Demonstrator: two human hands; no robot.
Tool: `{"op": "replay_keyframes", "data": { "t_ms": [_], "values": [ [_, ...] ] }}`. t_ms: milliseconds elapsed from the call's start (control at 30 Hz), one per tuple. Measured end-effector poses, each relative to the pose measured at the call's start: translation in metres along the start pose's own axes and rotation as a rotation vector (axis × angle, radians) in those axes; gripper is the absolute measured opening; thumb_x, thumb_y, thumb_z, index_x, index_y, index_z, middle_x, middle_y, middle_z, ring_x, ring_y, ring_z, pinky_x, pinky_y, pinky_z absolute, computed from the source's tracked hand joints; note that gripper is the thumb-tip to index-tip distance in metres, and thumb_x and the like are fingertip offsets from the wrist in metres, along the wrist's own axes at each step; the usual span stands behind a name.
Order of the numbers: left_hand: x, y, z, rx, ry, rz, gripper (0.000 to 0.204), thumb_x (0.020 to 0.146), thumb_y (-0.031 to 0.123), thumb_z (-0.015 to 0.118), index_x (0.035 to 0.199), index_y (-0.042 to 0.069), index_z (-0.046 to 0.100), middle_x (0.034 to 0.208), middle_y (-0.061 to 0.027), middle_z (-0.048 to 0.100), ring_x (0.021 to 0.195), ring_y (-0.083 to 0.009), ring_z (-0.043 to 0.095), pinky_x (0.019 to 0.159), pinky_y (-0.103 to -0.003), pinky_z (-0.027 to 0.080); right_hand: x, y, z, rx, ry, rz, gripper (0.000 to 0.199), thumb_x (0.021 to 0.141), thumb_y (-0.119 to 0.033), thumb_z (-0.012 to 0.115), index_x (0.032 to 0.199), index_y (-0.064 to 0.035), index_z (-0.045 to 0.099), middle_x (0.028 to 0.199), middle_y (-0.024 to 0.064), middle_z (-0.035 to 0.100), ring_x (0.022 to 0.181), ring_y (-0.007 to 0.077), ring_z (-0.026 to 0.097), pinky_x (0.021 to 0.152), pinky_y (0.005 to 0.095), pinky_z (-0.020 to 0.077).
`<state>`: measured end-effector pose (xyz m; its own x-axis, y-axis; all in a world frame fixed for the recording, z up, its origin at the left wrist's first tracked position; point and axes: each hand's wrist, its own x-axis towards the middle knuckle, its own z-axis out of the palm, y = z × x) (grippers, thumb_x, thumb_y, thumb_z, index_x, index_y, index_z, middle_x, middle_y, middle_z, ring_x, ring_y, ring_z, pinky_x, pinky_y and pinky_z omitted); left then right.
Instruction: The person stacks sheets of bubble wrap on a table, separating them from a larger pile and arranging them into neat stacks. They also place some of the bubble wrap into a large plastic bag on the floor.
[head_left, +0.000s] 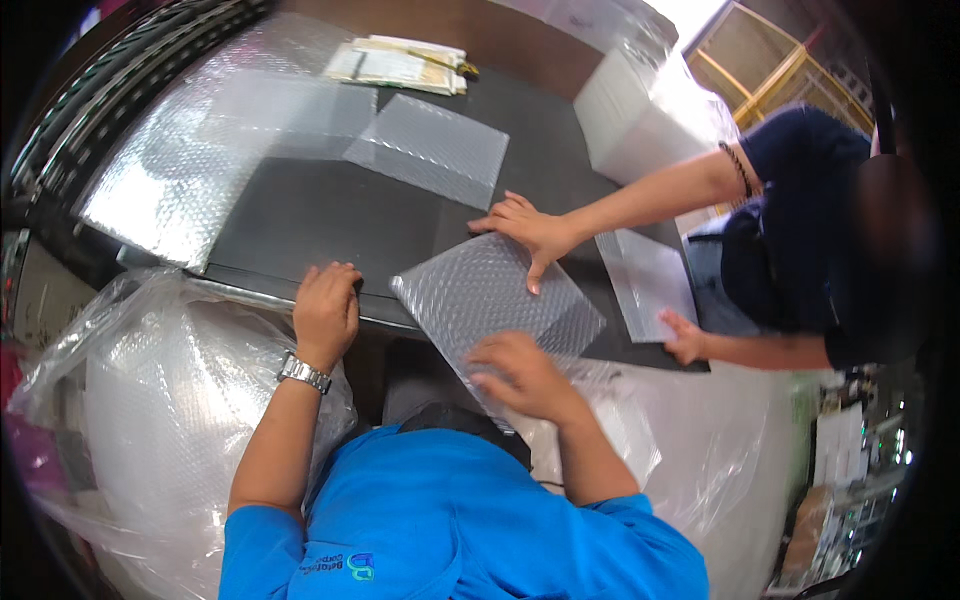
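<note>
My left hand [328, 310] rests on the table's near edge, fingers loosely bent and nothing held. Over the near corner of a bubble wrap sheet or pouch [500, 290] is my right hand [525, 375], slightly blurred, its fingers partly spread. Whether it touches the plastic I cannot tell. A co-worker's hand [535, 235] presses on the far side of this same piece, which overhangs the edge towards me. The co-worker's other hand [685, 337] is at the corner of another translucent piece [650, 285] on the right.
More bubble wrap pieces [432, 150] lie farther back on the dark table [300, 215]. A wide bubble wrap sheet [185, 170] covers its left end. Behind are a stack of papers [395, 65] and a white box [635, 115]. A big plastic bag [170, 400] bulges on my left.
</note>
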<state>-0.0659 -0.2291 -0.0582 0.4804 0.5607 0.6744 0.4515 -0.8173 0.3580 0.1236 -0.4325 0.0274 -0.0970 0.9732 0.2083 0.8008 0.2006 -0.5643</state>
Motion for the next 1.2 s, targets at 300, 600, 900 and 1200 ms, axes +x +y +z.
{"op": "replay_keyframes", "data": {
  "t_ms": [300,600,900,1200],
  "values": [
    [0.021,-0.005,-0.018,-0.168,-0.169,-0.270,0.017,0.076,0.010,0.053,0.092,0.010,0.059,0.090,-0.0074,0.063,0.090,-0.0245,0.059,0.086,-0.040,0.043,0.111,0.009,0.032,-0.342,-0.115,-0.100,0.054,0.079,-0.039,0.058,0.126,-0.0164,0.044,0.131,0.0186,0.035,0.126,0.0365,0.027,0.101,0.0559,0.0175],
    [0.078,-0.080,-0.011,0.315,-0.557,-0.266,0.068,0.081,0.059,0.039,0.133,0.015,0.034,0.141,-0.0140,0.026,0.132,-0.0283,0.020,0.103,-0.055,0.010,0.228,0.128,0.031,-0.519,0.006,0.505,0.072,0.079,-0.065,0.038,0.135,-0.0209,0.031,0.140,0.0145,0.025,0.131,0.0308,0.021,0.101,0.0555,0.0166],
    [0.092,-0.090,0.000,0.330,-0.521,-0.314,0.066,0.083,0.057,0.038,0.133,0.015,0.034,0.141,-0.0089,0.026,0.132,-0.0242,0.021,0.104,-0.055,0.011,0.195,0.171,-0.005,-0.610,0.199,0.878,0.065,0.082,-0.060,0.039,0.132,-0.0195,0.035,0.139,0.0144,0.027,0.129,0.0307,0.024,0.097,0.0616,0.0175],
    [0.102,-0.086,-0.005,0.319,-0.558,-0.353,0.059,0.087,0.048,0.036,0.133,0.013,0.033,0.142,-0.0070,0.026,0.132,-0.0207,0.020,0.106,-0.051,0.011,0.172,0.137,0.017,-0.137,0.577,0.222,0.021,0.079,-0.019,0.060,0.096,-0.0069,0.060,0.098,0.0110,0.056,0.097,0.0257,0.051,0.085,0.0348,0.0396]
  ]
}}
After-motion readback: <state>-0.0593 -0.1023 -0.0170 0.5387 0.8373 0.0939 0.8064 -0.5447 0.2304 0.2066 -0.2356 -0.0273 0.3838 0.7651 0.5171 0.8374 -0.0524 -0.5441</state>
